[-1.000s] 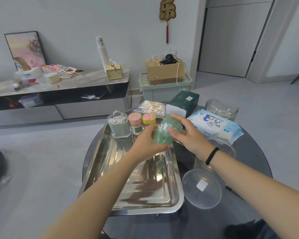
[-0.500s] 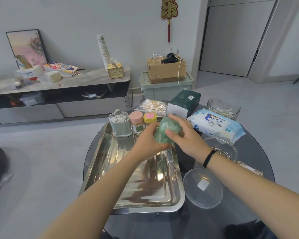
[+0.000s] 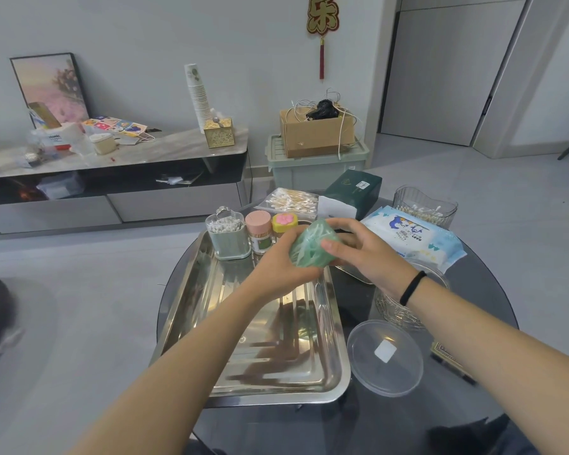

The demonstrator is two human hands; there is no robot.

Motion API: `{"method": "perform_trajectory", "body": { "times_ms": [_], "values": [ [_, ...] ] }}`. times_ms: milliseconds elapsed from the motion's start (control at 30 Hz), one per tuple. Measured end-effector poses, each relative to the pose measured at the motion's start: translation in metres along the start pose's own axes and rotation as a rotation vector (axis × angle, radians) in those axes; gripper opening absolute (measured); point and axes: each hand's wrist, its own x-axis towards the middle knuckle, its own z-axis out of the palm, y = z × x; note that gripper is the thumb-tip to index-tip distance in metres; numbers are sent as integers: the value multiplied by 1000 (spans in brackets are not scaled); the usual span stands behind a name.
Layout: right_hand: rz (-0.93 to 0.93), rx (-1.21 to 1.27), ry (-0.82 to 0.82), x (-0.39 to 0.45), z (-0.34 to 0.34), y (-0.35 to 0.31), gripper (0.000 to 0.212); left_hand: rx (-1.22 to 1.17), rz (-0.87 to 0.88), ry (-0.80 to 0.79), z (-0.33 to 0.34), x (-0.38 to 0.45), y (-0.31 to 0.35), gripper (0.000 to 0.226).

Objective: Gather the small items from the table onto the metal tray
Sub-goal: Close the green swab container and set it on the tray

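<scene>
Round dark glass table [image 3: 473, 290], grey-floored room [image 3: 79, 290]

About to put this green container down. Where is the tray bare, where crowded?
The metal tray is bare through its middle and near end, beside the clear lid. Its far end is crowded: cotton swab box, pink-lidded jar, yellow box.
</scene>
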Motion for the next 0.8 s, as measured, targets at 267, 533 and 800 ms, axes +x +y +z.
{"method": "perform_trajectory", "body": {
  "times_ms": [267, 533, 800],
  "values": [
    [-19, 48, -2, -1, 1, -1, 54, 113, 51, 63, 0, -1, 6, 49],
    [47, 38, -67, -1, -2, -7, 68, 173, 66, 69, -4, -2, 11, 50],
    [142, 3, -100, 3, -1, -9, 72, 283, 82, 12, -9, -2, 12, 70]
  ]
}}
